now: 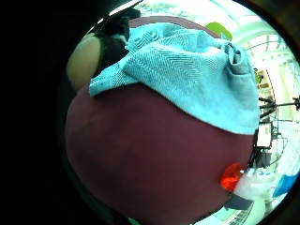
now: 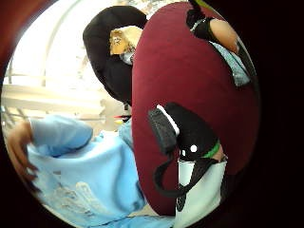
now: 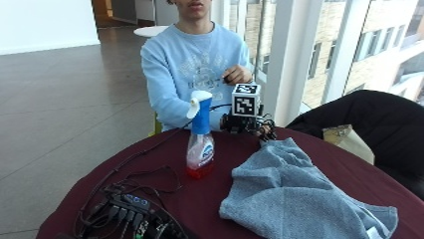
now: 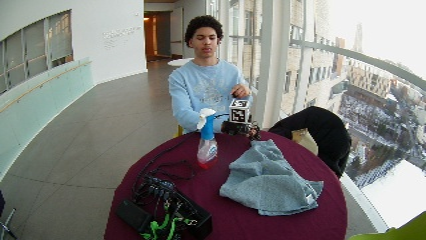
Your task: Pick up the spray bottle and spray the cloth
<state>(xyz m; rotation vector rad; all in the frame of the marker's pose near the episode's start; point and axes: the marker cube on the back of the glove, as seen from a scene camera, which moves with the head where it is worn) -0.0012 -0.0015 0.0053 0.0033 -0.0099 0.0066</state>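
Gloved, the right hand (image 3: 244, 124) rests at the far edge of the table (image 3: 218, 199), centre of the outside view, just behind the cloth (image 3: 291, 194); whether its fingers are curled or straight cannot be told. It holds nothing that shows. The spray bottle (image 3: 199, 142) stands upright at centre-left of that view, near the hand and apart from the cloth, which lies crumpled at lower right.

To do the pick-up well, I judge the hand should travel sideways to the bottle's blue neck, close round it below the white trigger head, then lift straight up. Room between hand and bottle looks open. A cable bundle (image 3: 126, 206) at lower left and the near table rim are to be avoided.
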